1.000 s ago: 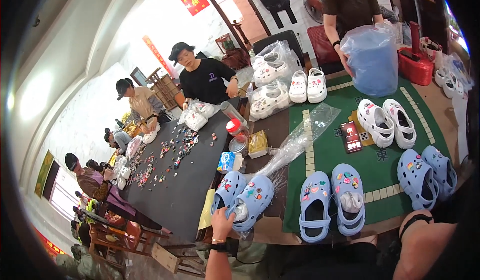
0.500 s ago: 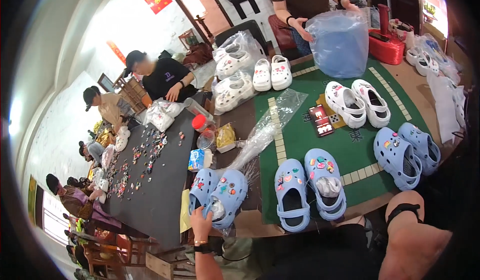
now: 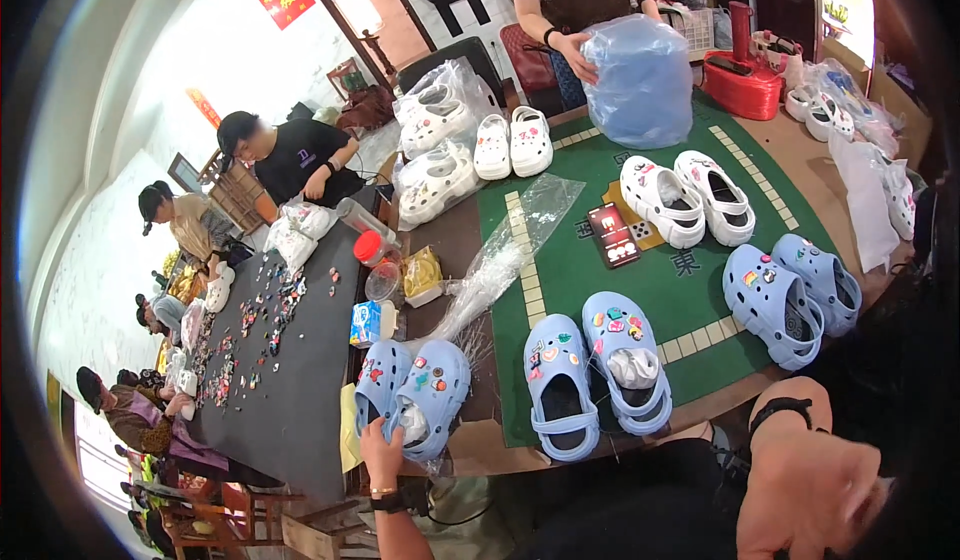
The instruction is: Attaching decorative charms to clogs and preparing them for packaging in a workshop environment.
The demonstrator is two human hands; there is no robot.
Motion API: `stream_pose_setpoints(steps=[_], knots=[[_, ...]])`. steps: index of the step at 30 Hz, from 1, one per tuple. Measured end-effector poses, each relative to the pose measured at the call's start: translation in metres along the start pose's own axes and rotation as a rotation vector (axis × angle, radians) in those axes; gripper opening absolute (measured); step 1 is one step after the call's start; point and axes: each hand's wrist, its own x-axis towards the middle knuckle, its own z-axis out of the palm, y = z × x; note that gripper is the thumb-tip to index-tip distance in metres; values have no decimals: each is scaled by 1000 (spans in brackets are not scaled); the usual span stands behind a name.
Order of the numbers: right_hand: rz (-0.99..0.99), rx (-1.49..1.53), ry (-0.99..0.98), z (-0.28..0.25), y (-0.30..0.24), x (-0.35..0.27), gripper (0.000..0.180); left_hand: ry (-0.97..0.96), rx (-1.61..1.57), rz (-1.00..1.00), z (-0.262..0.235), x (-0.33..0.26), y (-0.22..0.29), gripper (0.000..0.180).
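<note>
Two pale blue clogs [image 3: 412, 393] studded with coloured charms sit paired at the table's near-left edge, white stuffing inside one. Left hand [image 3: 381, 455] grips their heels, fingers curled. Right hand [image 3: 812, 490] hangs loosely open, off the green mat [image 3: 690, 290].

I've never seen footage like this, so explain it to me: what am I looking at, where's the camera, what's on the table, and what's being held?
There is no machine here. A camera worn on a person's head looks down through a fisheye lens, so straight edges bend. The left hand grips the heel of a pair of blue clogs with charms at the table's near edge. The right hand hangs low at the lower right, holding nothing. On the green mat lie more blue and white clogs and a dark card. Small charms are spread on the grey cloth. Across the table, another person handles a blue plastic bag.
</note>
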Motion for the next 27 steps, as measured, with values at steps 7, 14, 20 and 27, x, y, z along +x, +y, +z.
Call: stream_pose_setpoints(steps=[7, 14, 20, 27], knots=[[588, -390, -752, -28, 24, -44, 33, 15, -82, 27, -9, -5, -22, 32], [1219, -289, -1573, -48, -8, -136, 53, -219, 7, 239, -33, -6, -27, 52], [1083, -208, -1828, -41, -36, -162, 58, -294, 42, 168, -50, -4, -8, 67], [1140, -52, -1939, -35, -41, -169, 71, -290, 81, 232, -52, 2, -12, 62]])
